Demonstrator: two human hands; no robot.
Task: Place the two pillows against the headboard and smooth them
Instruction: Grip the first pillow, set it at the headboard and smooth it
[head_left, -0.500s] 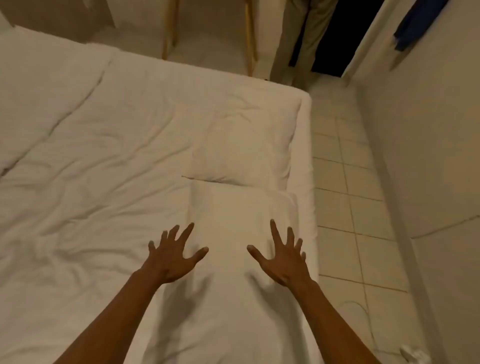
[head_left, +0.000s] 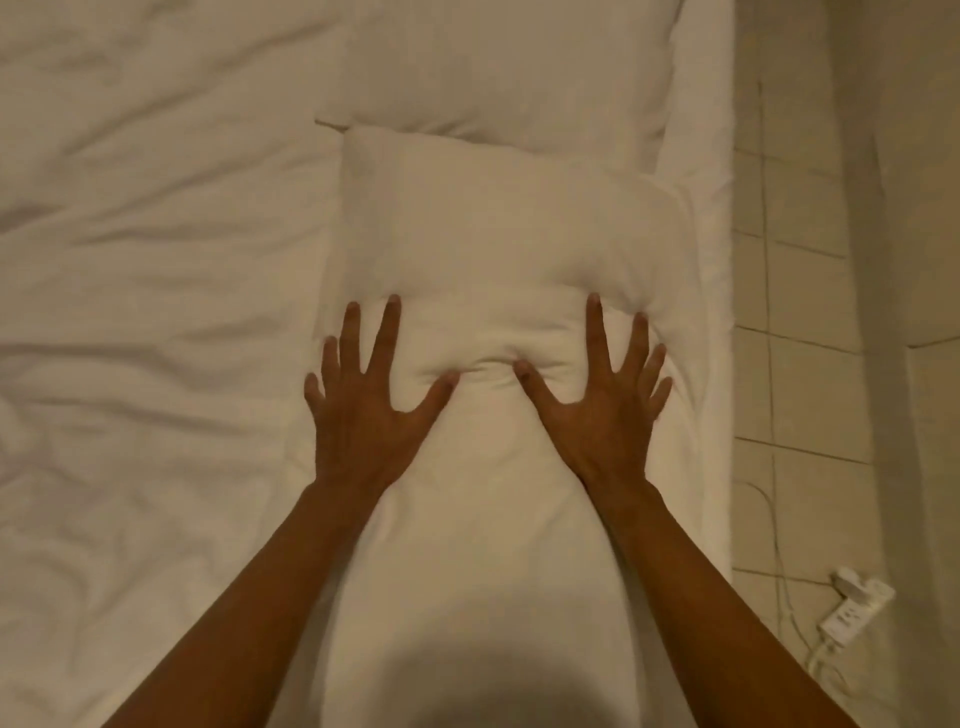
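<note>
Two white pillows lie end to end along the right side of the bed. The near pillow (head_left: 498, 228) stretches from the middle of the view down to the bottom edge. The far pillow (head_left: 498, 67) lies beyond it, and their ends touch. My left hand (head_left: 363, 410) and my right hand (head_left: 602, 410) both press flat on the near pillow, fingers spread wide, holding nothing. The fabric is dented and creased between my two thumbs. No headboard is in view.
A wrinkled white duvet (head_left: 145, 312) covers the bed to the left. The mattress edge (head_left: 711, 260) runs down the right, with a tiled floor (head_left: 800, 291) and a wall beyond. A white power strip (head_left: 852, 608) with a cable lies on the floor at lower right.
Both hands have come down from hovering onto the near pillow and pressed into it. My view has dropped closer to the bed, so the room beyond is out of view.
</note>
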